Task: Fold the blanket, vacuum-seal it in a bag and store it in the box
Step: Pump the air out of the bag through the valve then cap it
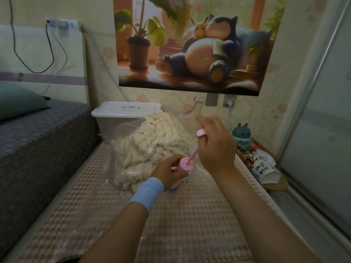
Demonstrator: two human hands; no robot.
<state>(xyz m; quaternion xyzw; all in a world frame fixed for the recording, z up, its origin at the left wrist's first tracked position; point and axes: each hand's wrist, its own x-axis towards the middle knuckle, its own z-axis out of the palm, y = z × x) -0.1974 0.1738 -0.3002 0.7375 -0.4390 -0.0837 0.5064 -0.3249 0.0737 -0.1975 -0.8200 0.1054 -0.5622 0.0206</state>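
**Now: left hand (169, 172) and right hand (214, 147) both on the pump (185, 166)**

Left hand, with a blue wristband (147, 192), has its fingers curled round the pink barrel of the pump, which stands nearly upright. Its blue lower end shows just under that hand. Right hand is raised above and beyond the left, fingers closed on the pink handle (201, 132). The thin rod (193, 155) is drawn out between handle and barrel. The two hands are apart, joined only by the pump.

Left of the hands runs a bed (38, 139) with a grey cover and a green pillow (17, 101). On the right stand a teal toy (241, 136) and a snack packet (264, 168), beside a glass door (322, 111). A poster (190, 44) hangs on the wall.

The cream blanket (152, 141) lies bunched inside the clear bag (106, 179) on a patterned mat (190, 215), just beyond the left hand and touching the pump's side. The box (125, 111), lid on, stands behind the blanket, against the wall.
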